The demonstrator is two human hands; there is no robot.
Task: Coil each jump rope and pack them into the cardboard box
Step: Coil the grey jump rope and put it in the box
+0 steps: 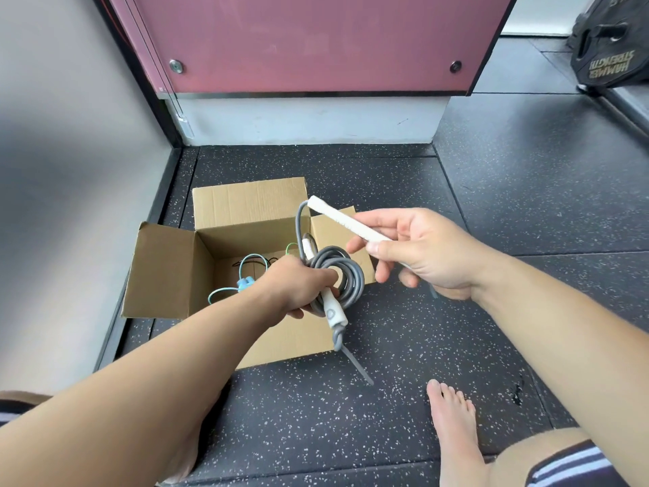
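A grey jump rope (346,272) is wound into a small coil above the right side of the open cardboard box (165,272). My left hand (298,286) grips the coil together with one white handle (335,312), which points down. My right hand (418,247) pinches the other white handle (337,217), held slanted over the box's right flap, with rope running from its far tip down to the coil. Inside the box lie a light blue rope (242,284) and a green rope (291,247), partly hidden by my left hand.
The box sits on speckled black rubber flooring (456,346) in a corner, next to a grey wall on the left and a pink panel (316,43) behind. My bare right foot (453,427) rests at the front right. A black weight plate (611,47) leans at the far right.
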